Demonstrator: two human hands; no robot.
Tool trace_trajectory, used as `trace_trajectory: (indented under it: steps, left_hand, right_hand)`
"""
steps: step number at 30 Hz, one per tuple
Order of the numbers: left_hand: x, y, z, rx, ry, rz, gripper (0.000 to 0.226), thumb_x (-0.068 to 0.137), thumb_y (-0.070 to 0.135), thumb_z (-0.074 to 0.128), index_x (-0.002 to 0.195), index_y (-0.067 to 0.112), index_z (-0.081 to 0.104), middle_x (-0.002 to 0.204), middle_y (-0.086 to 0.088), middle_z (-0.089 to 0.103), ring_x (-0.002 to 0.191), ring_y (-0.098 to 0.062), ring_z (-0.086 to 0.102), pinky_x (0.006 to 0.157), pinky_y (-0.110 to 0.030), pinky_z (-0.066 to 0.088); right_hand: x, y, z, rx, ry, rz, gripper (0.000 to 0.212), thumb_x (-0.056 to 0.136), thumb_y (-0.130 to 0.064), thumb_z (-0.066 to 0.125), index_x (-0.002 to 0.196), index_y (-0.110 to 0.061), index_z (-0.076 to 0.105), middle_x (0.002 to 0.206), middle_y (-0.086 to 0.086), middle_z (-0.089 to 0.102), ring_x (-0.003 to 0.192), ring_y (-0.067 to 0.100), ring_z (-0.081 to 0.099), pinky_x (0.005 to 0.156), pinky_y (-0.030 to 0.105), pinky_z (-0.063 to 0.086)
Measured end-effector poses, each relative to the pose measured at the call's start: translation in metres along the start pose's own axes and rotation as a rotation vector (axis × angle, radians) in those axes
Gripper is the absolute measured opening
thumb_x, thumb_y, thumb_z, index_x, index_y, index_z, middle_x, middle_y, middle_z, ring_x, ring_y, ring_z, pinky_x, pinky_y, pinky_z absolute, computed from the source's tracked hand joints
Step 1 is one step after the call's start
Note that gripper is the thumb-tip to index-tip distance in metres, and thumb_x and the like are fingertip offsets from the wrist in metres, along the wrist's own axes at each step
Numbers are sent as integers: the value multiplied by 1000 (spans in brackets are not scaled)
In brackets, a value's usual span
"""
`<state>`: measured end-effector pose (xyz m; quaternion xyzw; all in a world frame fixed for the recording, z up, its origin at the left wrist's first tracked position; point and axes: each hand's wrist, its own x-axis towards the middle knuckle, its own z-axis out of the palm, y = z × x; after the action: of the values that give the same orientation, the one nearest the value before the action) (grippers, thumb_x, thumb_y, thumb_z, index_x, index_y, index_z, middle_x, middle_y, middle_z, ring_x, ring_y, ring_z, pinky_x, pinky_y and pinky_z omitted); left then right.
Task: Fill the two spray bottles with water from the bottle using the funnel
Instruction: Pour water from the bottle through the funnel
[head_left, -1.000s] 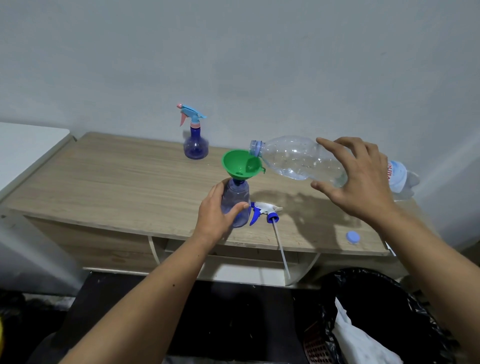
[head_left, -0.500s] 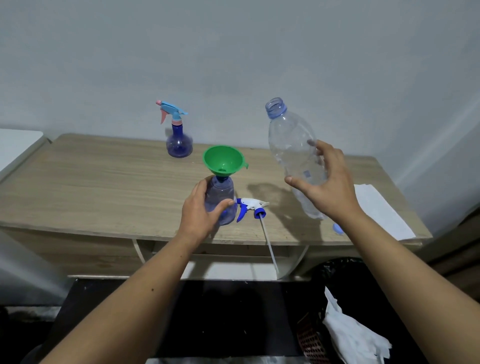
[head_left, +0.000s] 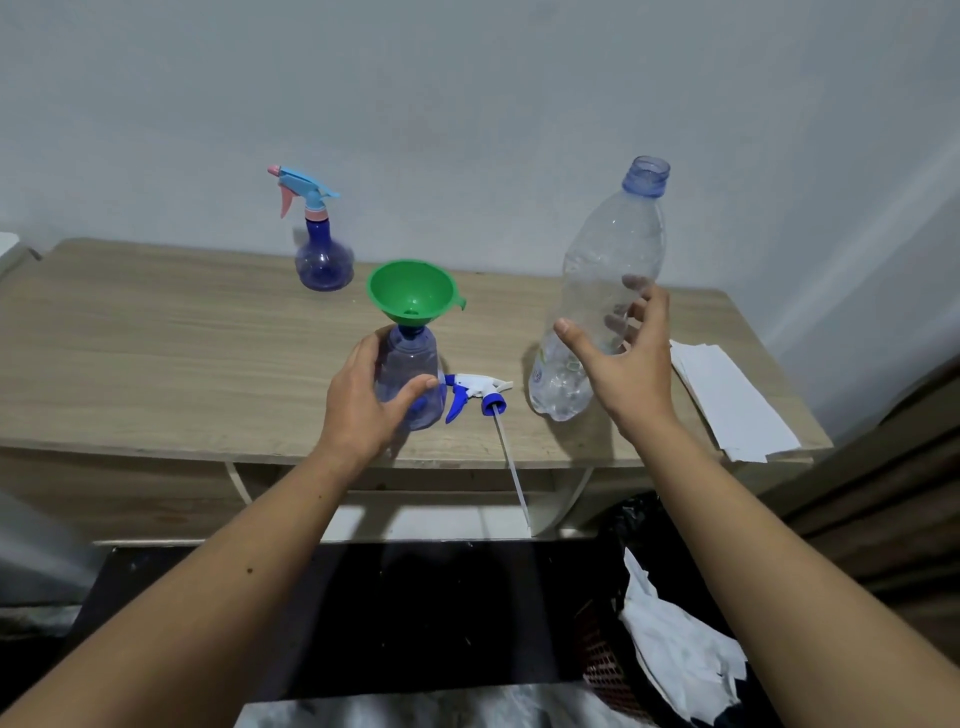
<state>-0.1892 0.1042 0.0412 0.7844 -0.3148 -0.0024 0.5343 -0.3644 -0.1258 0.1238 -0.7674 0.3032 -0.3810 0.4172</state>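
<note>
Clear, crinkled plastic water bottle (head_left: 602, 306) standing upright near the front edge of the light wooden tabletop (head_left: 156, 364), uncapped, looking almost drained, only a little wet glint at the base. Right hand (head_left: 621, 374) with a spread grip: thumb at the near side, fingertips visible through the plastic at the far side, palm apart from the wall; contact not possible to tell, so more a release than a hold. Best now to let go cleanly, without nudging, since such a light, tall bottle probably tips easily. To the left, small clear blue spray bottle body (head_left: 410, 379) under the green plastic funnel (head_left: 413, 291), funnel spout seated in the neck. Left hand (head_left: 363, 405) with a grip wrapped around this body, thumb pressed on the front, keeping it steady. Good to hold so while lifting the funnel straight up, to avoid drips and a tilt. Between the two bottles, blue-and-white trigger spray head (head_left: 475, 392) lying on its side, its thin dip tube hanging over the edge; likely next to be screwed back. Farther behind, second blue spray bottle with light-blue and pink trigger (head_left: 317, 244), upright and closed. At the right end, white paper sheets (head_left: 727, 400).
</note>
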Motion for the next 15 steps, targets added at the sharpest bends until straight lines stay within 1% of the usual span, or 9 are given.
trace_trajectory:
  steps: [5,7,12,15]
  left_hand:
    - [-1,0,0,12,2,1,75,86,38,89,148,14,55,136,-2,68,121,-21,66,104,-36,54]
    - [-2,1,0,12,1,1,75,86,38,89,148,14,55,137,-3,68,122,-21,66,105,-38,55]
    - [-1,2,0,9,3,-1,75,85,36,90,148,14,55,136,-2,68,121,-21,66,105,-40,56]
    - [-1,2,0,9,-2,-3,75,85,37,90,148,15,55,136,-2,67,120,-20,65,104,-40,56]
  right_hand:
    - [-6,5,3,20,56,28,93,73,-54,91,147,-36,39,141,6,51,125,17,61,107,43,54]
    - [-8,5,3,18,64,37,94,74,-54,90,149,-34,37,142,5,51,126,16,59,107,41,54]
    - [-10,3,4,-1,57,70,98,71,-62,87,150,-37,35,142,1,53,127,19,59,107,45,54]
    - [-9,1,4,-42,26,79,103,72,-65,86,154,-34,33,144,0,54,130,20,57,110,46,52]
